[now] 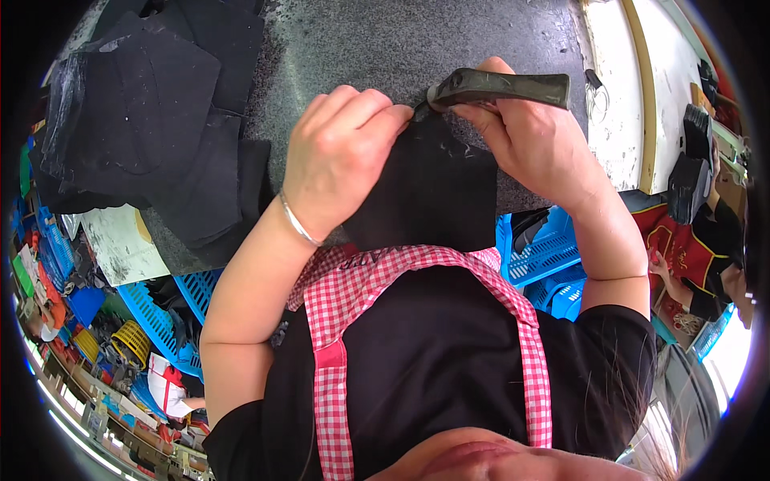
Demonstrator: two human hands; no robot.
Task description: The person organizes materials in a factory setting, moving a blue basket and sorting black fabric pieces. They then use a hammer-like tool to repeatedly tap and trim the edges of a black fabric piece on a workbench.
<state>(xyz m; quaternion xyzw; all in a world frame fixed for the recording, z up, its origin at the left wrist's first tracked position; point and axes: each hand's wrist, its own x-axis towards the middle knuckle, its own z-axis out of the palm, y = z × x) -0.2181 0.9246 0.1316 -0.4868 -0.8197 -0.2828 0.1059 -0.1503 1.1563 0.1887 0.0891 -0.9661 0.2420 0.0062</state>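
My left hand [341, 144], with a metal bangle at the wrist, pinches the far edge of a black sheet piece [437, 196]. The sheet hangs over the near edge of the dark speckled table [345, 40], in front of my checked apron. My right hand [533, 132] is closed around a dark metal hammer [513, 86], whose long head lies across the knuckles; the handle is mostly hidden. The thumb of this hand sits close to the sheet's far edge, just right of my left fingertips. Pale loose threads show on the sheet near there.
Stacked black cut pieces [152, 104] cover the table's left side, some in clear plastic. Blue baskets [541, 252] with black pieces stand below the table edge, right and left [164, 325]. A white board [613, 96] lies right. Other people [694, 248] are at both sides.
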